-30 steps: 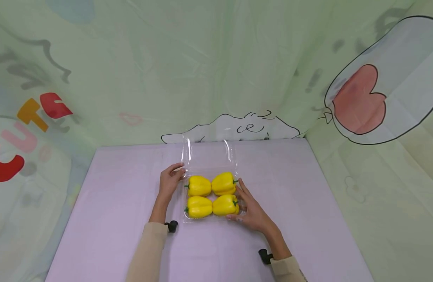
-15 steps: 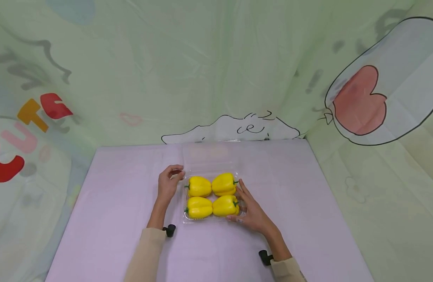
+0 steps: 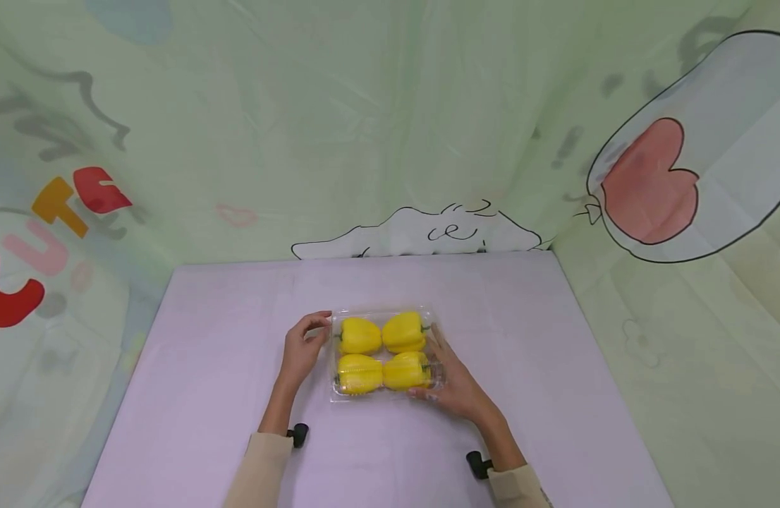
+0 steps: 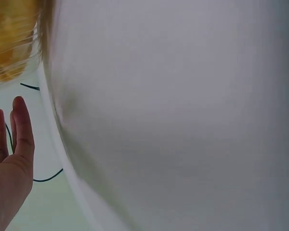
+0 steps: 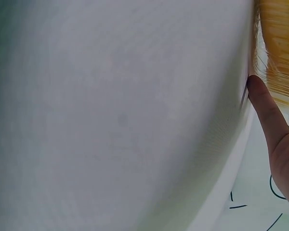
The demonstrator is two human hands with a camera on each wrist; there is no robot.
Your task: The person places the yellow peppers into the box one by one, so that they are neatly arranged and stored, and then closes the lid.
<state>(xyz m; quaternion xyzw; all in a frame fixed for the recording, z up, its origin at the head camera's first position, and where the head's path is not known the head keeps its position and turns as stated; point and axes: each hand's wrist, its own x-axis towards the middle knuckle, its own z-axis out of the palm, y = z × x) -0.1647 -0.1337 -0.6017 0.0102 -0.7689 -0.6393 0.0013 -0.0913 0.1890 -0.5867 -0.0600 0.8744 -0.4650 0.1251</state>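
A clear plastic clamshell container (image 3: 377, 398) lies on the table with several yellow bell peppers (image 3: 360, 336) inside, their green stems pointing outward. Its transparent lid (image 3: 382, 311) is folded down over them. Beside the container's left side is my left hand (image 3: 303, 346), fingers loosely bent and fingertips close to the lid's edge. In the left wrist view its fingers (image 4: 24, 130) point up below the container's corner. My right hand (image 3: 452, 374) spans the container's right end, thumb at the front corner, fingers along the side. The right wrist view shows the straight thumb (image 5: 266, 106) touching the container's edge.
A pale lilac cloth covers the table (image 3: 529, 317). Light green printed fabric (image 3: 364, 127) hangs behind and on both sides. Black camera mounts (image 3: 299, 435) sit on both wrists, next to beige sleeves.
The lid has swung from standing up behind the peppers to lying over them. My left hand has come slightly toward the front with it; the right hand stays in place.
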